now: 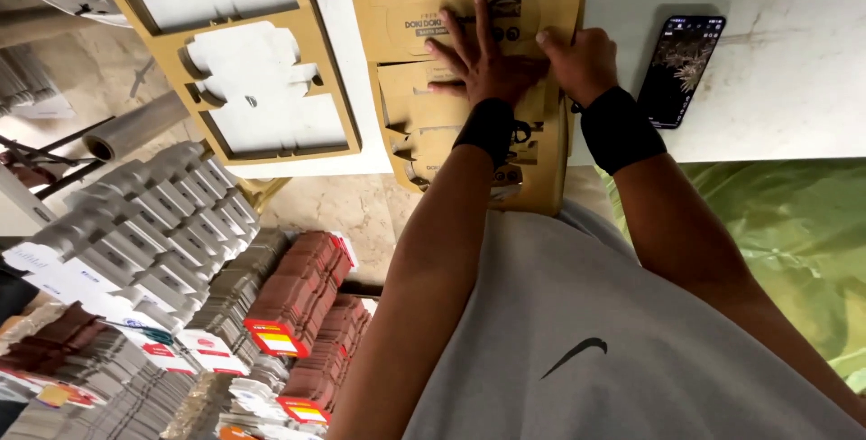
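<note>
So the printed cardboard sheet (469, 52) lies flat on the surface (794, 61), hanging a bit over its near edge. Both hands sit on top of it side by side, left hand (483, 56) spread flat and right hand (577, 61) touching it on the right. A phone (681, 70) lies on the surface just right of the right hand, apart from the sheet. Left of the sheet sits a punched-out cardboard frame (244, 70). Down on the floor, below and left of the surface, are stacks of flat carton blanks (180, 296), with a roll (135, 126) lying behind them.
</note>
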